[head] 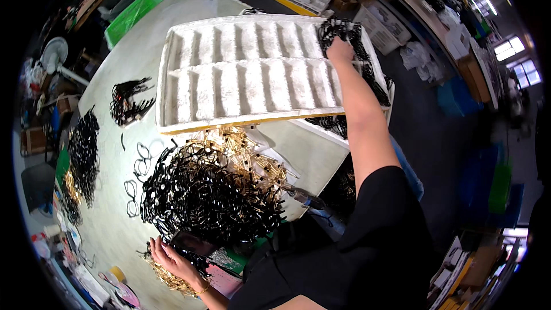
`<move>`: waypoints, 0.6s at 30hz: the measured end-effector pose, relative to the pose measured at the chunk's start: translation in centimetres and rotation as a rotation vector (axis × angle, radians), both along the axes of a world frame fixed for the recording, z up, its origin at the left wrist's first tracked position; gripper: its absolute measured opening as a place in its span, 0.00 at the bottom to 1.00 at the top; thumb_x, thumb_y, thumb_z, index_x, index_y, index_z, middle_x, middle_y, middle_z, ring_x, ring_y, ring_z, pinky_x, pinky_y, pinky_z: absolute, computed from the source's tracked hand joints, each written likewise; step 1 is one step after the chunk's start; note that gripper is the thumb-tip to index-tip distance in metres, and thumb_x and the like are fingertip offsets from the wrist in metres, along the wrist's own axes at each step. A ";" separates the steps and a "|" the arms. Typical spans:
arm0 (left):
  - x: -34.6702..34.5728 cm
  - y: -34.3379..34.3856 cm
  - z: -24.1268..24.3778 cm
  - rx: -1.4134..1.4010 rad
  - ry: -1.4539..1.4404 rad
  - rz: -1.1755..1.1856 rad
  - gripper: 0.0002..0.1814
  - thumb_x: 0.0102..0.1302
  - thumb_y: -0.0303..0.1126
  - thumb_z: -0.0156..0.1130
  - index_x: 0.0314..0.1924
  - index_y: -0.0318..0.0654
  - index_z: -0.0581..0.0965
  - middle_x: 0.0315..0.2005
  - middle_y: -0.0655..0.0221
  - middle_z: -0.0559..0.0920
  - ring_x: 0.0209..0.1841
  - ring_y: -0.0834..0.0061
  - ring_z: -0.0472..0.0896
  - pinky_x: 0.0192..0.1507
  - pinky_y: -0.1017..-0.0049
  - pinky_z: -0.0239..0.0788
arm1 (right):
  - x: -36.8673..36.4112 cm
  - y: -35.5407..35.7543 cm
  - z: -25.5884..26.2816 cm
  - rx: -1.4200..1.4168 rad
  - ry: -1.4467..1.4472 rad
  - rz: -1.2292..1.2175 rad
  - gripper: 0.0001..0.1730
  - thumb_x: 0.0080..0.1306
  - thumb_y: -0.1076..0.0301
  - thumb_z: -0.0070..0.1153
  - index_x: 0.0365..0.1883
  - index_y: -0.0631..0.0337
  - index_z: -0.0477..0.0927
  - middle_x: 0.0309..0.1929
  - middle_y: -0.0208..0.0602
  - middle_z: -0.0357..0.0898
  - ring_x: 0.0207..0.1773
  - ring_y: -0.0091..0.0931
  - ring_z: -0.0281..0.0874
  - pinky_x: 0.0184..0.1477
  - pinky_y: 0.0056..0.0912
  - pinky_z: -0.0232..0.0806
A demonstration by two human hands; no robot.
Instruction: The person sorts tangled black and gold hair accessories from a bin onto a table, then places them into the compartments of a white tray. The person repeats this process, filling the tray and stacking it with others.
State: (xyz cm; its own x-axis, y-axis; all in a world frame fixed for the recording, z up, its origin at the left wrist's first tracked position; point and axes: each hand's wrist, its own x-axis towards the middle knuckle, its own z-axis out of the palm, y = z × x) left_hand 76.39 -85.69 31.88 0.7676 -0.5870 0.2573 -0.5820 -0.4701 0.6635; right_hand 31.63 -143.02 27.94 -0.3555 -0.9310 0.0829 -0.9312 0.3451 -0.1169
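Note:
My right hand reaches to the far right end of a white foam tray divided into two rows of compartments. Its curled fingers grip black eyeglass parts there; the fingertips are hidden. Most compartments to the left hold nothing. My left hand is low at the left, fingers spread slightly and nothing visible in them. It is beside a dark flat object and above gold-coloured pieces. Between my hands lies a large heap of black eyeglass parts, with gold metal pieces with black tips behind it.
A tool with a dark handle lies right of the heap. Black eyeglass frames and smaller black piles lie left on the pale table. Another tray sticks out beneath the first. A green-lined bin stands beyond.

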 end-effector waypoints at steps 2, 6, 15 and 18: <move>-0.1 0.0 0.0 0.018 -0.059 0.000 0.16 0.74 0.28 0.46 0.55 0.28 0.76 0.62 0.54 0.70 0.64 0.60 0.67 0.62 0.67 0.61 | -2.5 -1.8 -2.3 -0.090 -0.063 0.011 0.15 0.63 0.66 0.50 0.47 0.55 0.80 0.48 0.48 0.81 0.54 0.44 0.78 0.55 0.48 0.70; -0.2 -1.0 0.7 -0.028 -0.027 0.005 0.13 0.73 0.27 0.48 0.52 0.33 0.77 0.60 0.54 0.71 0.59 0.61 0.71 0.59 0.68 0.63 | -10.4 -4.1 -4.0 -0.208 -0.361 0.172 0.23 0.61 0.64 0.51 0.55 0.57 0.78 0.47 0.44 0.83 0.49 0.37 0.80 0.51 0.42 0.68; -2.2 -1.1 1.1 -0.254 0.113 0.009 0.11 0.70 0.26 0.52 0.48 0.34 0.79 0.53 0.57 0.76 0.56 0.65 0.74 0.58 0.70 0.64 | 8.7 16.0 10.7 -0.305 -1.710 0.458 0.14 0.68 0.73 0.52 0.51 0.64 0.75 0.43 0.34 0.80 0.45 0.26 0.78 0.45 0.28 0.70; -4.1 -2.8 1.3 -0.399 0.364 -0.120 0.15 0.73 0.30 0.51 0.56 0.34 0.73 0.56 0.59 0.74 0.58 0.68 0.73 0.60 0.70 0.64 | 17.2 26.5 10.1 0.306 -2.000 0.346 0.14 0.70 0.75 0.44 0.53 0.70 0.71 0.45 0.46 0.78 0.46 0.35 0.80 0.50 0.43 0.78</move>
